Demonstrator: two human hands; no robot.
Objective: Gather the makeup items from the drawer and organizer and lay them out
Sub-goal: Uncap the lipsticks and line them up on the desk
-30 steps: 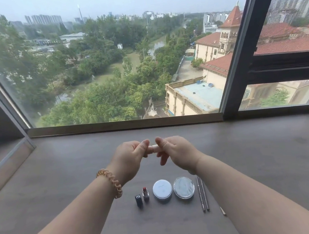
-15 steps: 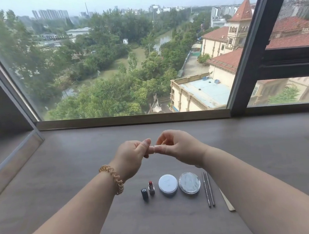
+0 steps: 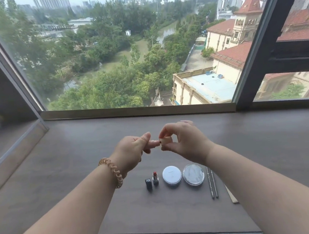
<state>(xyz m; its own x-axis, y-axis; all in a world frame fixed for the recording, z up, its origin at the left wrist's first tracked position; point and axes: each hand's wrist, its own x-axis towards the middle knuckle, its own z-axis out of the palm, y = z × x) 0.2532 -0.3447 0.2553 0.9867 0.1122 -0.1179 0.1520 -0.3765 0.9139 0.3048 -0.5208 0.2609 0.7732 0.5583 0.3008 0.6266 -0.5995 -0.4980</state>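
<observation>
Above the table, both my hands hold a small pinkish makeup tube (image 3: pixel 154 142). My left hand (image 3: pixel 130 153) grips its body. My right hand (image 3: pixel 183 142) pinches its pale cap (image 3: pixel 166 140) between thumb and fingers, right at the tube's end. Laid out in a row on the table below are a black lipstick cap (image 3: pixel 148 183), an open red lipstick (image 3: pixel 155 177), a white round compact (image 3: pixel 171 175), a clear round case (image 3: pixel 193 174), two grey pencils (image 3: pixel 212 182) and a beige stick (image 3: pixel 231 194), partly hidden by my right forearm.
The grey-brown table (image 3: pixel 70 160) runs up to a big window sill (image 3: pixel 138 111). A glass panel (image 3: pixel 13 148) slants along the left side. The table's front edge (image 3: pixel 177 232) lies close to me.
My right hand has turned and opened its grip to a pinch on the cap, which now shows at the tube's end. The camera view has drifted left and down.
</observation>
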